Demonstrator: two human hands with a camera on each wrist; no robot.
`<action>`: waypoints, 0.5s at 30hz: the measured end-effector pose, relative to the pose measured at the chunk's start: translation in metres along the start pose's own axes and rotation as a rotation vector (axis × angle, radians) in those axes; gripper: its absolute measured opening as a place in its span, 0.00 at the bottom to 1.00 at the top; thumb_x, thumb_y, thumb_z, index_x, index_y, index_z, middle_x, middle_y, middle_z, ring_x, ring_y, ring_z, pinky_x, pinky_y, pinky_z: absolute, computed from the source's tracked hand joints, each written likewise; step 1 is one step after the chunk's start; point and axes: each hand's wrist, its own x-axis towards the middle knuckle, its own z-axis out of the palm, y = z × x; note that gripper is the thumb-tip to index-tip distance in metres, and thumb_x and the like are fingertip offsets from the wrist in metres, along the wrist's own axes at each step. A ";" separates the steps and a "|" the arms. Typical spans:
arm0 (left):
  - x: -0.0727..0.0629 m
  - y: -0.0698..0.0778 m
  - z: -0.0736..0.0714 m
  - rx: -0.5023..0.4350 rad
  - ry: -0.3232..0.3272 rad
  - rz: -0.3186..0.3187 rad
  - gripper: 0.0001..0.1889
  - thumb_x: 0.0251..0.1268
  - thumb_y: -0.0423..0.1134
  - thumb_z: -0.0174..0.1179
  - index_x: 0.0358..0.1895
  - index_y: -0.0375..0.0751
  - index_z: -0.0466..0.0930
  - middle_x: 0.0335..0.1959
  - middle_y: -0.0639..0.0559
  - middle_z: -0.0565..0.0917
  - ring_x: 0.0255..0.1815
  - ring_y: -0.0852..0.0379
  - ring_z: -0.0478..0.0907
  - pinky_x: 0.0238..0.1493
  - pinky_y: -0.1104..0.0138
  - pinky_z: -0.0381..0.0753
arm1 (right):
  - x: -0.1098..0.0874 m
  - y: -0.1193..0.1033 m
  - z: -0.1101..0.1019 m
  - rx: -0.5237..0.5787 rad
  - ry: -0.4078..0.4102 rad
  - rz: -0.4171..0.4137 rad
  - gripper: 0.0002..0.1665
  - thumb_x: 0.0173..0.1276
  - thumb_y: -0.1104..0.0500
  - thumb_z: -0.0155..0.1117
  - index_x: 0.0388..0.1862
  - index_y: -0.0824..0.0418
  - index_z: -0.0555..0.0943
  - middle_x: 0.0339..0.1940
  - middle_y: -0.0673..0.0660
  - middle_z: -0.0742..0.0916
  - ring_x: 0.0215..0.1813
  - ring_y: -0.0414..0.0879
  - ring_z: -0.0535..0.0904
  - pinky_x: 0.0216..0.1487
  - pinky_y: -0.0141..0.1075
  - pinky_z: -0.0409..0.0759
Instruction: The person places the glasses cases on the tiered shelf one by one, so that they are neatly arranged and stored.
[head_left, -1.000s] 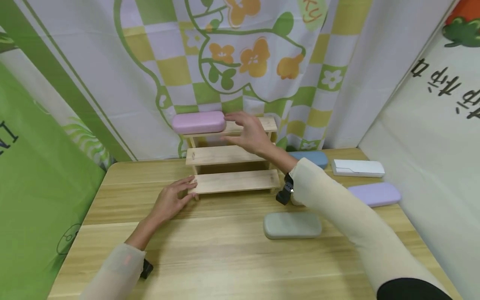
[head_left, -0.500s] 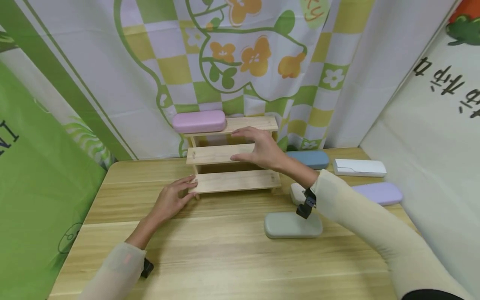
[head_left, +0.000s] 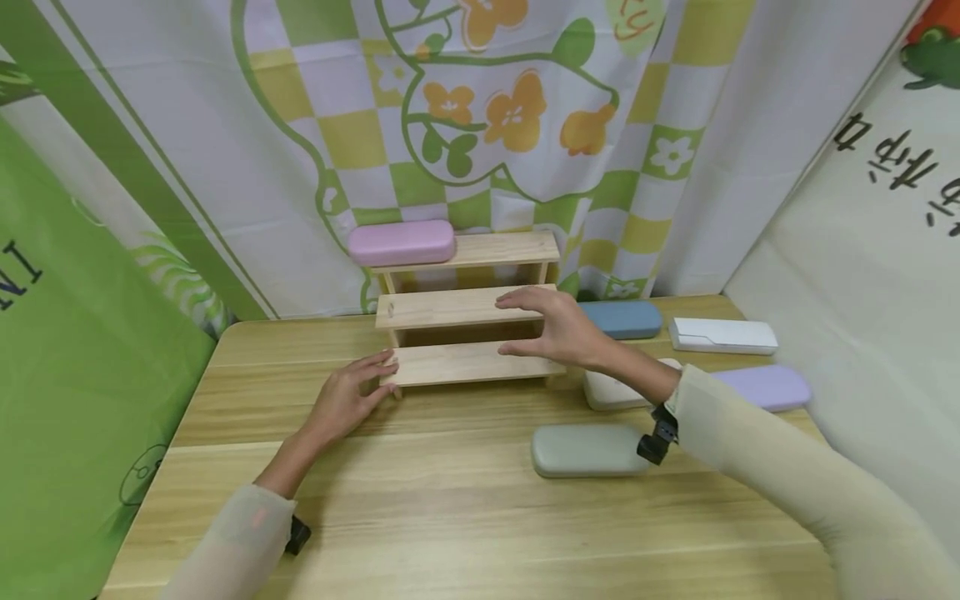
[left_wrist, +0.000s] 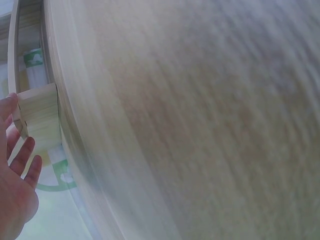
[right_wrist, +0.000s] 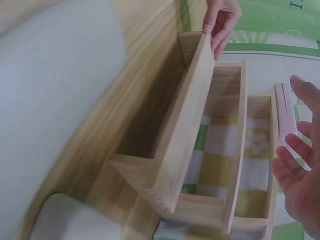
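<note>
A three-tier wooden rack (head_left: 465, 364) is set near the back of the counter (head_left: 450, 517), its long axis laid from left to right. The left end of its lowest board is pinched lightly by the left grip (head_left: 348, 404), thumb in front and fingers over the top. The right grip (head_left: 558, 329) is held over the right part of the rack's two lower boards, released, thumb and fingers parted and nothing grasped. From it, the rack's bare right portion is met below and to the left; by this relation any coming move is judged to be governed.

On the left of the rack's top board a pink case (head_left: 402, 243) is laid lengthwise. Right of the rack are placed a blue case (head_left: 622, 320), a white box (head_left: 723, 335), a lilac case (head_left: 772, 387) and, partly hidden by the right forearm, a cream case (head_left: 615, 392). A grey-green case (head_left: 585, 450) is left in front of the rack's right end, nearer the right grip. Behind the rack a patterned curtain (head_left: 510, 167) is hung.
</note>
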 end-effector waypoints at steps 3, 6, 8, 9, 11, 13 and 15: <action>0.000 -0.001 0.001 -0.002 0.006 0.004 0.19 0.63 0.30 0.76 0.57 0.33 0.88 0.69 0.38 0.82 0.68 0.35 0.80 0.68 0.43 0.80 | -0.009 0.001 -0.002 0.014 -0.016 0.009 0.37 0.55 0.55 0.88 0.61 0.66 0.85 0.62 0.62 0.88 0.65 0.59 0.84 0.65 0.56 0.84; 0.000 -0.001 0.001 -0.004 0.008 0.006 0.19 0.63 0.30 0.76 0.58 0.34 0.88 0.69 0.39 0.82 0.67 0.35 0.80 0.68 0.43 0.80 | -0.019 0.003 -0.004 0.008 -0.044 0.010 0.35 0.55 0.55 0.88 0.61 0.65 0.86 0.61 0.61 0.89 0.65 0.60 0.84 0.68 0.57 0.81; 0.000 -0.002 0.002 -0.004 0.006 0.004 0.19 0.63 0.30 0.76 0.58 0.34 0.88 0.69 0.39 0.82 0.68 0.35 0.80 0.68 0.43 0.80 | -0.025 0.005 -0.004 -0.008 -0.069 0.012 0.36 0.55 0.54 0.88 0.61 0.64 0.86 0.61 0.61 0.89 0.65 0.59 0.84 0.69 0.58 0.81; -0.001 -0.002 0.002 -0.004 0.005 0.003 0.19 0.63 0.31 0.76 0.58 0.34 0.88 0.69 0.39 0.82 0.68 0.35 0.80 0.68 0.43 0.80 | -0.028 0.006 -0.004 -0.018 -0.080 0.012 0.36 0.55 0.53 0.88 0.61 0.63 0.86 0.62 0.61 0.89 0.65 0.59 0.84 0.69 0.57 0.81; -0.001 -0.003 0.002 -0.002 0.005 0.003 0.19 0.63 0.31 0.76 0.58 0.34 0.88 0.69 0.39 0.82 0.67 0.35 0.81 0.68 0.43 0.80 | -0.034 0.008 -0.005 -0.028 -0.102 0.012 0.36 0.56 0.52 0.88 0.62 0.63 0.86 0.62 0.61 0.88 0.66 0.59 0.84 0.67 0.56 0.83; -0.001 -0.004 0.003 -0.002 0.009 0.004 0.19 0.63 0.30 0.76 0.58 0.34 0.88 0.69 0.39 0.82 0.67 0.35 0.81 0.68 0.43 0.80 | -0.040 0.010 -0.005 -0.028 -0.115 0.005 0.37 0.56 0.51 0.88 0.63 0.62 0.86 0.63 0.61 0.88 0.66 0.58 0.84 0.65 0.55 0.84; -0.001 -0.005 0.003 -0.002 0.012 0.006 0.19 0.63 0.30 0.76 0.57 0.34 0.88 0.69 0.39 0.82 0.67 0.35 0.81 0.68 0.43 0.80 | -0.047 0.011 -0.005 -0.023 -0.125 -0.004 0.37 0.56 0.51 0.88 0.63 0.62 0.85 0.63 0.60 0.88 0.65 0.57 0.84 0.64 0.54 0.85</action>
